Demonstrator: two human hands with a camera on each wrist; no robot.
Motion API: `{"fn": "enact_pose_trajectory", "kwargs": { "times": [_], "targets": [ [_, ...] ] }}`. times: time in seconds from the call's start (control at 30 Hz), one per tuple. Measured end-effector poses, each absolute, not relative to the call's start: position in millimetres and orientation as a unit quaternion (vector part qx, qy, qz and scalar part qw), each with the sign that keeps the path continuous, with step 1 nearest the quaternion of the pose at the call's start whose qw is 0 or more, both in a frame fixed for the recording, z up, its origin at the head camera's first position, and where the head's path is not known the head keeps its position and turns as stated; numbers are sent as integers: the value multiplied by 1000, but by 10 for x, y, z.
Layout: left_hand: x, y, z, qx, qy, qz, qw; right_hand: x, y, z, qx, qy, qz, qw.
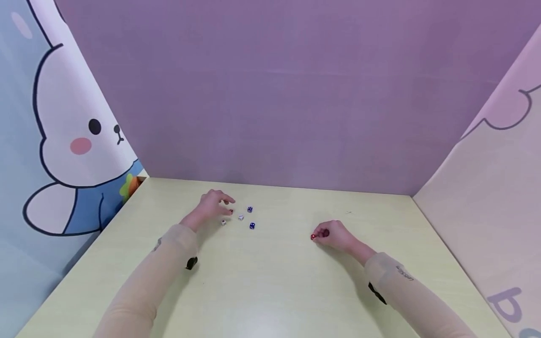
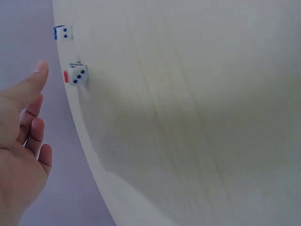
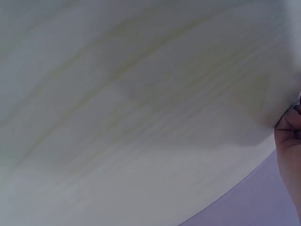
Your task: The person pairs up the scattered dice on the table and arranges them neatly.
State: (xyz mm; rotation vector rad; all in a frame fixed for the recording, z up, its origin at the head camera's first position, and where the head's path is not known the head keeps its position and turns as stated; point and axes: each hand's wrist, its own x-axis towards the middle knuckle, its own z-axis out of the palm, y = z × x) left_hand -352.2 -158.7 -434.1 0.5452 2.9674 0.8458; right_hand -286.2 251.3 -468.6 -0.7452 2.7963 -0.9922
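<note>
The head view alone shows all six dice. The right hand (image 1: 335, 235) pinches the red die (image 1: 313, 237) between thumb and forefinger, well apart from the group at the left. The left hand (image 1: 210, 205) has thumb and fingers spread apart with nothing gripped; a second red die (image 1: 231, 212) sits at its thumb tip, contact undetermined. Near it lie two white dice (image 1: 241, 217) and two blue dice (image 1: 251, 226).

The left wrist view adds the pips: three on one face of the nearer white die, two on the other die's.

The right wrist view cuts the right hand off at the frame edge, its fingertips out of sight. A small pale speck (image 1: 348, 212) at the table's far right is too small to identify.

The table (image 1: 270, 281) is pale, with wood grain visible at the wrists. A purple backdrop (image 1: 270, 94) stands behind; a rabbit panel (image 1: 76, 131) flanks the left, a pale pink panel (image 1: 494, 188) the right.
</note>
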Motion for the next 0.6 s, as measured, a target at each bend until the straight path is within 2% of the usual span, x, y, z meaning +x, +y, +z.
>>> {"fn": "enact_pose_trajectory", "kwargs": {
  "times": [0.37, 0.6],
  "targets": [
    [-3595, -1616, -4471, 106, 951, 287, 42, -2857, 2518, -4682, -238, 911, -334, 41],
    [-3609, -1575, -4495, 128, 953, 272, 34, -2856, 2515, -4662, -241, 907, -343, 47]
  ]
}}
